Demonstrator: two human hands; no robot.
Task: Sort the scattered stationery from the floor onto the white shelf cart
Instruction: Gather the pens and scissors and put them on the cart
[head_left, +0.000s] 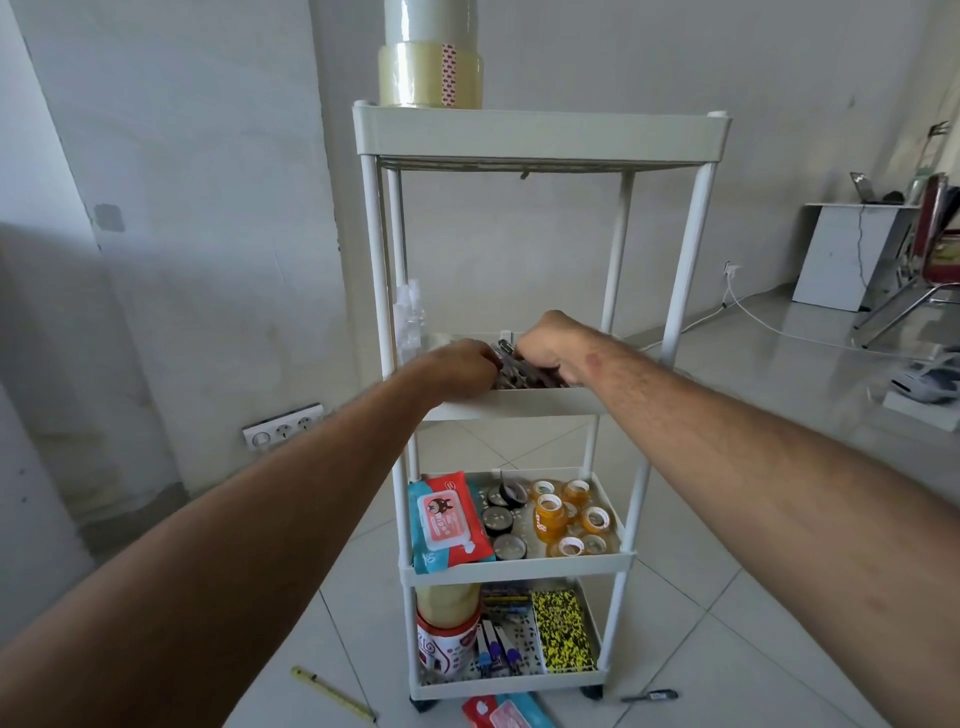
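Note:
The white shelf cart (540, 135) stands in front of me with four tiers. Both my hands reach into the second tier (519, 408). My left hand (460, 366) and my right hand (548, 345) have fingers curled among a pile of small dark metal clips (524, 376) lying there; the fingertips are hidden. On the floor by the cart's foot lie a yellow pen (332, 693), a black pen (649, 696) and a red and blue wipes pack (506, 712).
Large clear tape rolls (431, 73) stack on the top tier. The third tier holds a wipes pack (447, 522), black tape rolls and small amber tape rolls (569, 517). The bottom tier holds tape, pens and a yellow-black box (563, 629). A wall socket strip (283, 431) is left; furniture and cables are right.

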